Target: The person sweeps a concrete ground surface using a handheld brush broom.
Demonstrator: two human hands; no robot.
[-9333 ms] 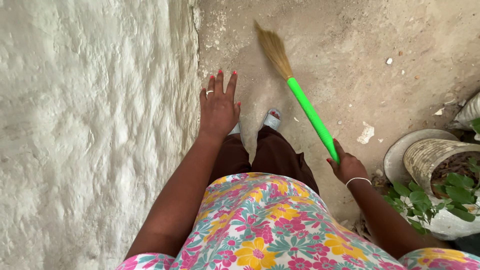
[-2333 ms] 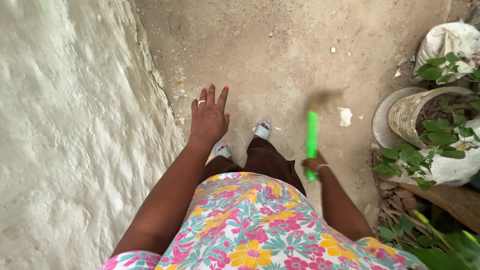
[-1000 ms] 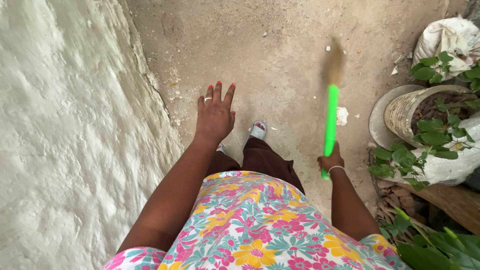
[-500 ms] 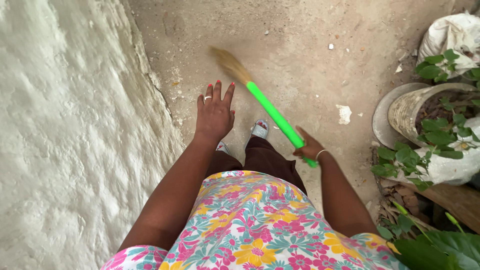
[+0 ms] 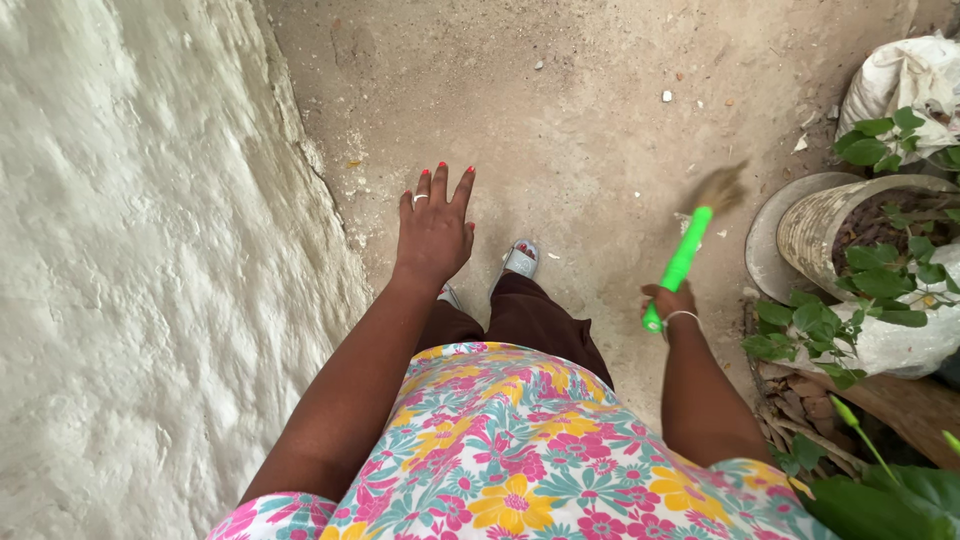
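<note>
While the right hand (image 5: pixel 668 303) is closed around the near end of a broom (image 5: pixel 685 258) with a bright green handle, the left hand (image 5: pixel 434 228) hangs free in front of the body, fingers spread and flat, holding nothing. A ring sits on one of its fingers, and the nails are painted red. The broom slants away to the far right, and its straw-coloured bristles are blurred just beside the rim of a round metal dish (image 5: pixel 762 240). A scrap of white paper (image 5: pixel 685 222) lies on the dirt ground (image 5: pixel 580 120) near the bristles. To the right of the dish stands a pot (image 5: pixel 820 222) filled with soil and a leafy green plant (image 5: pixel 880 275). Farther off on the right rests a white sack (image 5: pixel 900 75). A rough whitewashed wall (image 5: pixel 150 260) fills the left side. Two feet in pale sandals (image 5: pixel 520 260) show below dark trousers, between the hands, and a flowered top fills the near edge.
</note>
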